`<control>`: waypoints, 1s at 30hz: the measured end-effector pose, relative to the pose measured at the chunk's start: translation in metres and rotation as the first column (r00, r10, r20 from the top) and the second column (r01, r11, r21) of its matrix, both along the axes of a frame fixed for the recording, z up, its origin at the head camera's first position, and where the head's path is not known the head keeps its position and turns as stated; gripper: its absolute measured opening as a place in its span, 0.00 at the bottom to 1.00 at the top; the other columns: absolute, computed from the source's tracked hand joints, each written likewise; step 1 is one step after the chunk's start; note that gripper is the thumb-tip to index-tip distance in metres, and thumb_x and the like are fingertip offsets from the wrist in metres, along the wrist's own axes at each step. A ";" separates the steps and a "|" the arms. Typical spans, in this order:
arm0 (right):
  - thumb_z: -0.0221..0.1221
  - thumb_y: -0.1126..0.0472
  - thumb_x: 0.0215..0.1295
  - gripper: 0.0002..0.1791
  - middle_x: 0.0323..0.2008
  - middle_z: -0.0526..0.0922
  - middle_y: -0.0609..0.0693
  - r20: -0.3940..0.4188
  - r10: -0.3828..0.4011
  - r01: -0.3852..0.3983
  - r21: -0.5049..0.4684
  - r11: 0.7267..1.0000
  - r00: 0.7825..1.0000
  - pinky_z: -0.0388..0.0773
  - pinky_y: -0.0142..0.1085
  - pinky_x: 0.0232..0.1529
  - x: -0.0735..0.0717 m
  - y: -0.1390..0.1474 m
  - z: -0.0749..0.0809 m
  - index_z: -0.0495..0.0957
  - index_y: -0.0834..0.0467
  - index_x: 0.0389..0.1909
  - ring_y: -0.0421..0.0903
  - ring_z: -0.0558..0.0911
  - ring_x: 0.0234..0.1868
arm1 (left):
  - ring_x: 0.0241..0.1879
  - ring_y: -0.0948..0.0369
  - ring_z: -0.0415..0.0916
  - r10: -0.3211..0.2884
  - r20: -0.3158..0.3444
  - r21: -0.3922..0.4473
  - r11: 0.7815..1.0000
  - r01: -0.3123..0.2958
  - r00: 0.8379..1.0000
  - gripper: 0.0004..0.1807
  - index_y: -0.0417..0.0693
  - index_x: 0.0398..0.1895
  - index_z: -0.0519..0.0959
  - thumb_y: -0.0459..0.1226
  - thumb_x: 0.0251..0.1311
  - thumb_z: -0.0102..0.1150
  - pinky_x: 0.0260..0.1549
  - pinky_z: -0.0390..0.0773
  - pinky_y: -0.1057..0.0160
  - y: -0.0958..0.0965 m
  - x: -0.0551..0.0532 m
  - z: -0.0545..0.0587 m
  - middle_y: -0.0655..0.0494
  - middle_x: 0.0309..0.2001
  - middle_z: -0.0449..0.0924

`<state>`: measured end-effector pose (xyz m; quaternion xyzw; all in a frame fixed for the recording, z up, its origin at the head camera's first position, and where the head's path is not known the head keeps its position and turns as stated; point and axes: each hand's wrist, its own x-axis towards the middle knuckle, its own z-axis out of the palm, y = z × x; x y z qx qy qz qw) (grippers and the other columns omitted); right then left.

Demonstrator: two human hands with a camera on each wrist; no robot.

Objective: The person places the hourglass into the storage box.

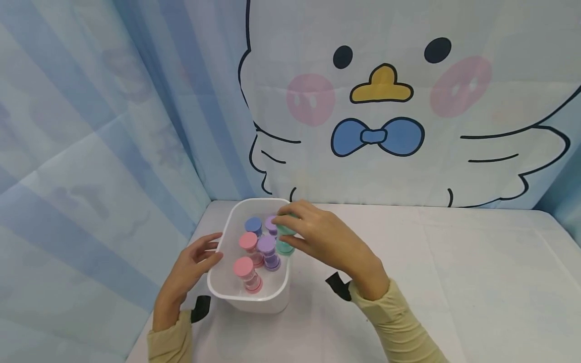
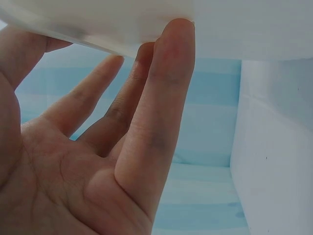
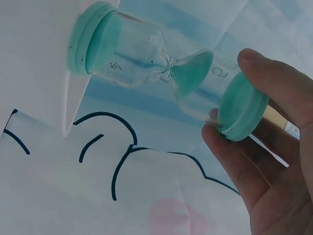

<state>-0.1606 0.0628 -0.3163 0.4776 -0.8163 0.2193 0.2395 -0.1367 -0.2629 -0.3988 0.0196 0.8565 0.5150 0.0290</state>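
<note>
A white plastic bin [image 1: 274,302] stands on the table with several sand timers inside. My right hand [image 1: 329,239] pinches a green sand timer [image 3: 190,78] by one end cap, thumb on one side and fingers on the other. Its clear glass holds green sand in both bulbs. In the head view this timer is partly behind my fingers, at the bin's right side. My left hand [image 1: 192,264] is at the bin's left side, its extended fingers [image 2: 164,83] touching the outer wall just under the rim.
Inside the bin stand two pink sand timers [image 1: 245,267], two purple sand timers [image 1: 267,244] and a blue sand timer [image 1: 253,225]. A white cloth covers the table [image 1: 408,292]. A printed curtain [image 1: 381,176] hangs behind it, with a blue striped curtain [image 1: 91,151] at left.
</note>
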 end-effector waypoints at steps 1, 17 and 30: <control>0.70 0.59 0.60 0.18 0.50 0.81 0.49 -0.001 0.003 -0.003 0.001 1.000 1.000 0.81 0.29 0.48 0.000 -0.001 0.000 0.82 0.56 0.52 0.43 0.80 0.51 | 0.58 0.44 0.75 0.000 -0.001 -0.002 1.000 0.000 1.000 0.30 0.48 0.70 0.68 0.42 0.67 0.61 0.52 0.80 0.48 0.000 0.000 0.000 0.39 0.62 0.74; 0.71 0.60 0.58 0.19 0.50 0.81 0.48 0.014 0.036 -0.036 0.002 0.999 0.999 0.80 0.28 0.50 -0.002 -0.015 -0.003 0.83 0.56 0.51 0.42 0.79 0.52 | 0.58 0.44 0.75 0.007 0.009 0.003 1.000 -0.007 1.000 0.30 0.47 0.70 0.68 0.41 0.66 0.62 0.51 0.81 0.49 0.001 0.000 -0.001 0.39 0.61 0.74; 0.71 0.59 0.58 0.20 0.51 0.80 0.48 0.024 0.058 -0.059 0.039 0.997 0.998 0.80 0.29 0.49 -0.001 -0.023 -0.013 0.82 0.55 0.51 0.43 0.79 0.51 | 0.58 0.44 0.75 0.008 0.008 -0.005 1.000 -0.008 1.000 0.30 0.48 0.70 0.68 0.42 0.67 0.61 0.51 0.81 0.49 -0.001 -0.002 -0.001 0.39 0.61 0.74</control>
